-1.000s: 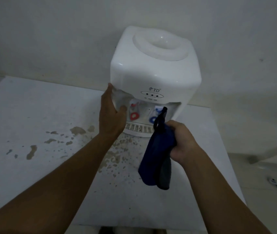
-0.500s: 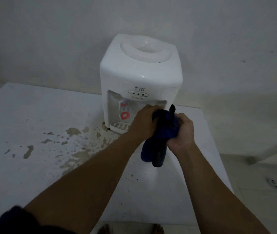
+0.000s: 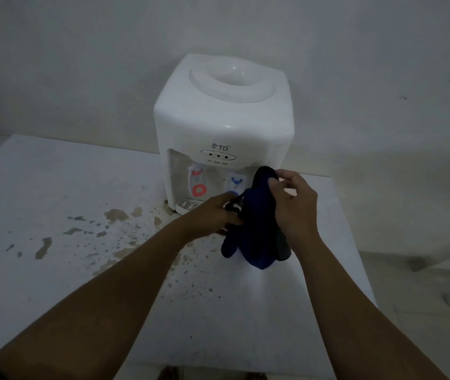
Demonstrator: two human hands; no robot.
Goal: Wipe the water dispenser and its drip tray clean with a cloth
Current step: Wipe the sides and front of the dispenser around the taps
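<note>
Right now my right fingers curl over the top edge of the cloth, pinching it, and the right hand sits on the cloth's right side. My left fingers are clenched on its left edge, with the left hand just in front of the drip tray. I see the cloth as dark blue, bunched and folded, with a greyer strip showing along its lower right. Its long axis runs up and down: the top end points up by the blue tap, and the loose end hangs toward the bench, near side. It is held in the air just in front of the right half of the water dispenser, hiding part of the tray. I make out a white boxy dispenser with a round recess on top, three small lights on its front, and a red tap on the left. It stands at the far side of the white bench, against the wall. Brownish patches mark the bench to the left.
</note>
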